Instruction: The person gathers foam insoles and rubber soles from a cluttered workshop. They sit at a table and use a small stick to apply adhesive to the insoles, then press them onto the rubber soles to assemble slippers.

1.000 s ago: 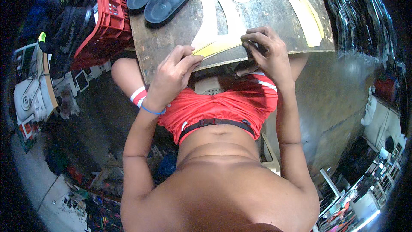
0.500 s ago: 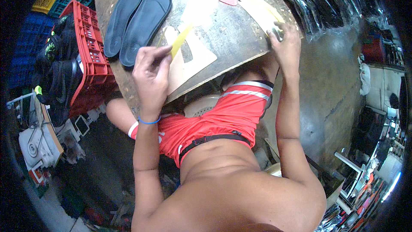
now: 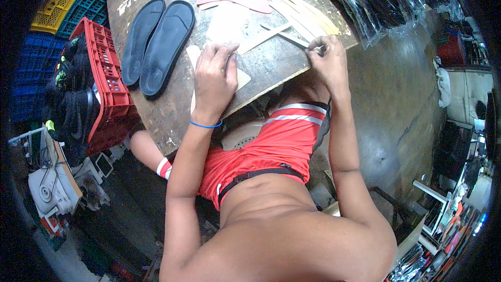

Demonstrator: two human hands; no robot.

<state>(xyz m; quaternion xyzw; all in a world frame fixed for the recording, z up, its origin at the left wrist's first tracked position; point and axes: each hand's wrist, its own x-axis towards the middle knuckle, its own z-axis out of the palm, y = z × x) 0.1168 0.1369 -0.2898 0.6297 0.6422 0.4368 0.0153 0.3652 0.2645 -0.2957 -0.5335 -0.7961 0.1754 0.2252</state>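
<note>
Left hand (image 3: 215, 81) lies flat, fingers loose, pressing a pale cardboard piece (image 3: 241, 77) on the table (image 3: 172, 115) — right hand (image 3: 324, 62) pinches a thin strip (image 3: 295, 38) near the right edge; black soles (image 3: 159, 42) sit left.

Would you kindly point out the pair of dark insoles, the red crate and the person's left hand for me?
dark insoles (image 3: 166, 47): head view, middle of the right-hand insole.
red crate (image 3: 107, 81): head view, its side wall beside the table.
left hand (image 3: 215, 75): head view, back of the hand.

Red shorts (image 3: 282, 141), black waistband, blue wristband (image 3: 205, 124) on the left wrist.
</note>
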